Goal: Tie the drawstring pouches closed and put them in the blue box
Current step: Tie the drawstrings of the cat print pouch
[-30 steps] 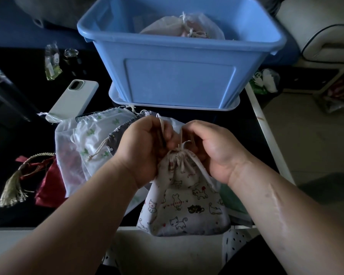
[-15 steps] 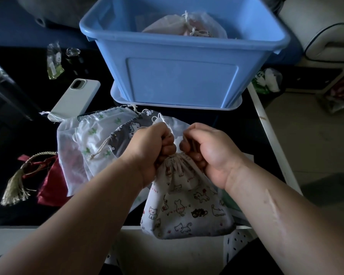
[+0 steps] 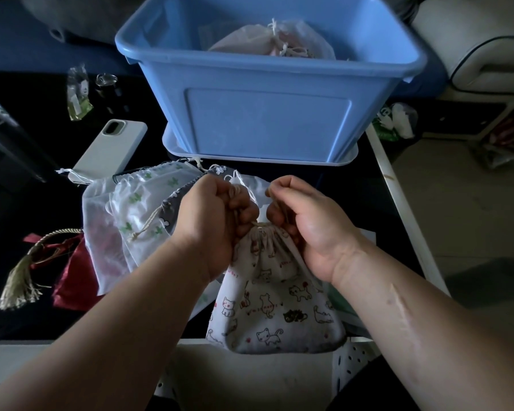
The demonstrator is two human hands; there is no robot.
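Currently, from the head view, we pinch the drawstring (image 3: 256, 224) of the cat-print pouch (image 3: 273, 307) in both hands, left hand (image 3: 214, 221) and right hand (image 3: 306, 223) each curled tight on a cord end, seemingly to cinch the gathered neck. It hangs at the counter's (image 3: 347, 188) near edge, before the blue box (image 3: 267, 120), where a tied pouch (image 3: 267, 40) lies.

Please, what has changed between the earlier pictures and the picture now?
The left hand and right hand, which a second ago fingered the drawstring above the cat-print pouch, have closed into fists round it and now pull slightly apart. The gathered pouch neck, the blue box, the white pouch inside it, the pile of pouches and the phone stayed as they were.
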